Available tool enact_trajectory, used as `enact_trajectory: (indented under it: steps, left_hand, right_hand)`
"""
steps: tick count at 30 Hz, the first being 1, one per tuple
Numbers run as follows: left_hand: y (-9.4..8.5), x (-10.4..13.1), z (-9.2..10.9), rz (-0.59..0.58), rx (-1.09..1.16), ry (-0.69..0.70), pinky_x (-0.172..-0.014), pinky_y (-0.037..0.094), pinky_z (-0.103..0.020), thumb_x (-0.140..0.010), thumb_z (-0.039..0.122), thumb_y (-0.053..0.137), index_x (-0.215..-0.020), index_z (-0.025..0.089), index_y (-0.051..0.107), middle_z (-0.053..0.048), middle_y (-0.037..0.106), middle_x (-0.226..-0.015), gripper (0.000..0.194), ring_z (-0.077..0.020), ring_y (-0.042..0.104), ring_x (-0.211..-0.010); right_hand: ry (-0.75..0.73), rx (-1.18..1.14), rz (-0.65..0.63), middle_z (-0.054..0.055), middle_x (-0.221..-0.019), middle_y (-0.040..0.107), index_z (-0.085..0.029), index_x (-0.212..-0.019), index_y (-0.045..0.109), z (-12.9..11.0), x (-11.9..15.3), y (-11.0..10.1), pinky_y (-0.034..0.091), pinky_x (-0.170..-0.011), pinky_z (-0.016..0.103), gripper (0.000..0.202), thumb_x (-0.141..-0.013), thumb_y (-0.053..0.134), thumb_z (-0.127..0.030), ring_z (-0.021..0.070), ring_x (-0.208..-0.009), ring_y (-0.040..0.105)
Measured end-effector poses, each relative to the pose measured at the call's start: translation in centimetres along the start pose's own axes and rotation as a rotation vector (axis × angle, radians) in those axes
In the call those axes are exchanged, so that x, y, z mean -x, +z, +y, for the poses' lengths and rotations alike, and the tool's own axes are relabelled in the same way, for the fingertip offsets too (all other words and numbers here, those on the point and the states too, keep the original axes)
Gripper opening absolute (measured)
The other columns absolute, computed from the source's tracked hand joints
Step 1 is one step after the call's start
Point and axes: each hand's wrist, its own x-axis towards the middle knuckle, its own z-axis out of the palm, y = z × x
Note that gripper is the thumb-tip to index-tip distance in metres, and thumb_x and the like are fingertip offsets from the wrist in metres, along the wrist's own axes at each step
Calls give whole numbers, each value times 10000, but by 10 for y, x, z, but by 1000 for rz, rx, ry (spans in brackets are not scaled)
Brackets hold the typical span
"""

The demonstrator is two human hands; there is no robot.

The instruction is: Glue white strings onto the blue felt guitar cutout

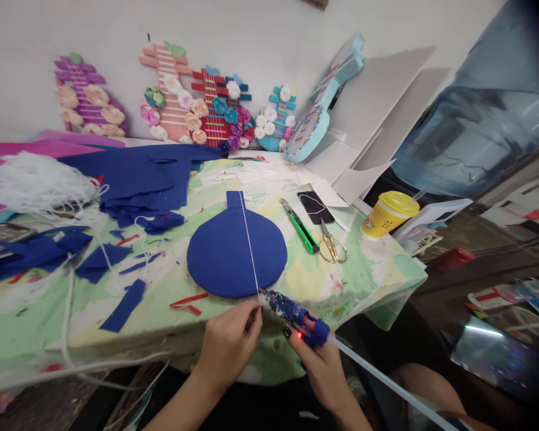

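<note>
A flat, dark blue round piece with a short neck (224,251) lies near the table's front edge. A white string (248,235) runs down across it, from the neck to the near rim. My left hand (231,338) pinches the string's near end just off that rim. In my right hand (321,368) is a blue glue gun (296,316) with a red light on; its nozzle is at the near rim, close to the string. A long, clear glue stick (386,382) sticks out of the gun's back.
Right of the blue piece lie a green cutter (302,230), gold scissors (330,244) and a phone (315,207). A yellow cup (388,216) stands at the right edge. White yarn (38,182) and blue scraps (124,305) lie left. Decorated guitar shapes (168,90) lean against the wall.
</note>
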Motion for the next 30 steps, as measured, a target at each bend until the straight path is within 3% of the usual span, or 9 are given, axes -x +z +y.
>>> enact_trajectory:
  steps: [7, 13, 22, 27, 30]
  left_hand:
    - [-1, -3, 1, 6, 19, 9, -536, 422, -199, -898, 158, 496, -881, 143, 647, 25, 619, -620, 152, -94, 581, -515]
    - [0, -2, 0, 29, 17, 19, -507, 418, -196, -896, 169, 502, -883, 151, 647, 29, 616, -610, 147, -95, 573, -495]
    - [2, 2, -3, 19, 27, 17, -509, 432, -190, -895, 169, 510, -892, 149, 641, 18, 627, -626, 133, -99, 585, -514]
    - [1, 1, -1, 41, 27, 50, -519, 438, -197, -890, 156, 518, -895, 147, 635, 17, 638, -641, 118, -101, 591, -521]
    - [2, 0, 1, 43, 49, 62, -541, 447, -198, -889, 146, 525, -907, 144, 631, 14, 648, -664, 108, -97, 600, -536]
  right_hand:
    - [5, 32, -10, 32, -755, 623, -188, -793, 662, 2, 4, 0, 472, -668, 261, 179, -811, 630, -363, 180, -717, 558]
    - [60, -42, 8, 63, -834, 660, -164, -901, 679, 10, 8, 1, 519, -693, 273, 307, -783, 663, -447, 197, -757, 604]
    - [61, 53, 169, 109, -980, 681, -158, -980, 698, 21, 12, -1, 521, -818, 377, 413, -710, 713, -469, 271, -899, 635]
    - [-10, 82, 37, 61, -851, 670, -168, -896, 689, 16, 11, -7, 518, -697, 290, 241, -796, 658, -385, 204, -759, 619]
    - [-54, 78, 29, 38, -765, 644, -172, -866, 683, 13, 11, -9, 502, -670, 264, 191, -817, 638, -351, 191, -729, 598]
